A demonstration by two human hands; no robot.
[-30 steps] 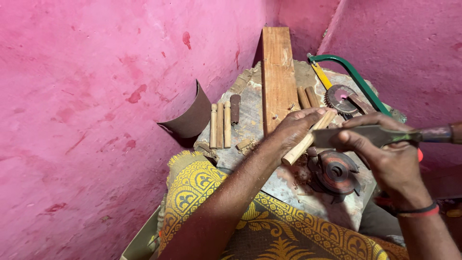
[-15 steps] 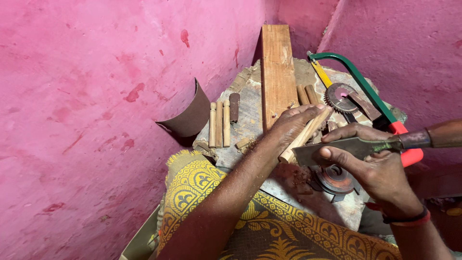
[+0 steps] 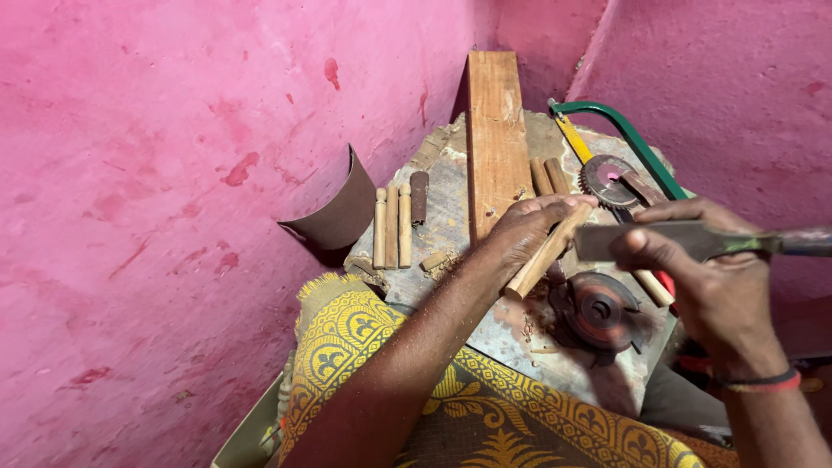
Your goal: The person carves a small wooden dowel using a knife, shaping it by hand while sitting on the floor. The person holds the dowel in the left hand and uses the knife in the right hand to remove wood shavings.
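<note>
Right of centre in the frame, the left hand (image 3: 524,227) grips a wooden stick (image 3: 548,252), tilted, its lower end on the stone slab (image 3: 451,217). At the right edge the right hand (image 3: 706,282) closes round a flat chisel (image 3: 659,240), blade tip touching the stick. Below them lies a dark round saw blade (image 3: 596,309); a plank (image 3: 496,139) lies above

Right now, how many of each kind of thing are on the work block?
Turned sticks lying at the left: 3
Stick held in the left hand: 1
Short dowels by the plank: 2
Plank: 1
Round saw blades: 2
Hacksaw: 1
Chisel in the right hand: 1
Total: 11
</note>
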